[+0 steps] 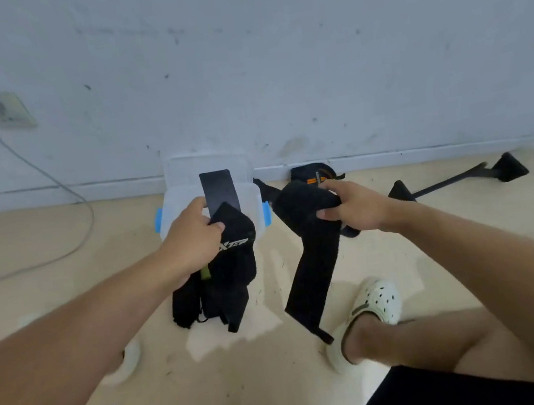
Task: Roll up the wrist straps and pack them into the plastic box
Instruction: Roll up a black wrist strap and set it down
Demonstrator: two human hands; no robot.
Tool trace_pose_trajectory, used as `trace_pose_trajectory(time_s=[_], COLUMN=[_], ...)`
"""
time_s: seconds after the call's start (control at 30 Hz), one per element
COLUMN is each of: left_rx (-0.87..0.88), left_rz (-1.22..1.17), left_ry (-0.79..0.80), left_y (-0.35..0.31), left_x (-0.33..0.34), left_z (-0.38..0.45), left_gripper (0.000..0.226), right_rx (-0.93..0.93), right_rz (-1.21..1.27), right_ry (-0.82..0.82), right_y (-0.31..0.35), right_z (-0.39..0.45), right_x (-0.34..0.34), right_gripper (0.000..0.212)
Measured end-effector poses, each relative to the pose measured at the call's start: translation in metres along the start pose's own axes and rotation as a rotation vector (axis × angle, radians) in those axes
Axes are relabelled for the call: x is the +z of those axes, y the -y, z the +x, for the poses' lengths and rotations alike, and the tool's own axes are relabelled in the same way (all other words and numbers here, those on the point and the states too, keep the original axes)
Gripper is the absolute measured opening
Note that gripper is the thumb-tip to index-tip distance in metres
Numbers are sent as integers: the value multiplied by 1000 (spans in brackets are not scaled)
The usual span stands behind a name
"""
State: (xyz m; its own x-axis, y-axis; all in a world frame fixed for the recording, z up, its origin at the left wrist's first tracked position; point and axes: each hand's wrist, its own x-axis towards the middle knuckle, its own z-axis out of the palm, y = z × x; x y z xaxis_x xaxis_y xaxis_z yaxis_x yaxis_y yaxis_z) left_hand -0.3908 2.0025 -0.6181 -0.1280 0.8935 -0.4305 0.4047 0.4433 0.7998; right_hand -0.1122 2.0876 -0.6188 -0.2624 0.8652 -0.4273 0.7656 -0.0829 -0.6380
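1. The plastic box (171,204) sits open on the floor, just beyond the left fingers; no rolled strap shows inside, so rolling seems barely begun.
2. The right hand (352,206) pinches a long strap (312,247) hanging unrolled below its fingers; next it likely needs winding from one end.
3. The left hand (192,237) grips a bunched strap (232,258), tab upward.

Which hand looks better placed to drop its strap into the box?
Probably the left hand. It grips a bunched strap right over the box. The right hand holds a long strap hanging unrolled, beside the box.
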Motion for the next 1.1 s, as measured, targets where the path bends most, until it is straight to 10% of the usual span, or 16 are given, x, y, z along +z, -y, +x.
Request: trace_pose_trajectory(time_s=[0.27, 0.5, 0.77, 0.93, 1.1], left_rx=[-33, -218, -173, -206, -303], left_rz=[-175, -658, -665, -726, -805], left_ry=[-58, -64, 115, 82, 123], left_y=[-15, -22, -30, -30, -33], left_x=[-3, -5, -3, -4, -14], left_z=[-8, 1, 18, 28, 39], left_gripper=[28, 37, 33, 43, 30], right_rx=[-88, 48, 208, 142, -338], right_rz=[745, 728, 922, 696, 187], right_ry=[295, -76, -254, -244, -199], right_y=[60, 67, 55, 51, 41], right_z=[-45, -16, 10, 16, 10], right_x=[-10, 30, 42, 41, 53], right_gripper=[38, 19, 15, 31, 74])
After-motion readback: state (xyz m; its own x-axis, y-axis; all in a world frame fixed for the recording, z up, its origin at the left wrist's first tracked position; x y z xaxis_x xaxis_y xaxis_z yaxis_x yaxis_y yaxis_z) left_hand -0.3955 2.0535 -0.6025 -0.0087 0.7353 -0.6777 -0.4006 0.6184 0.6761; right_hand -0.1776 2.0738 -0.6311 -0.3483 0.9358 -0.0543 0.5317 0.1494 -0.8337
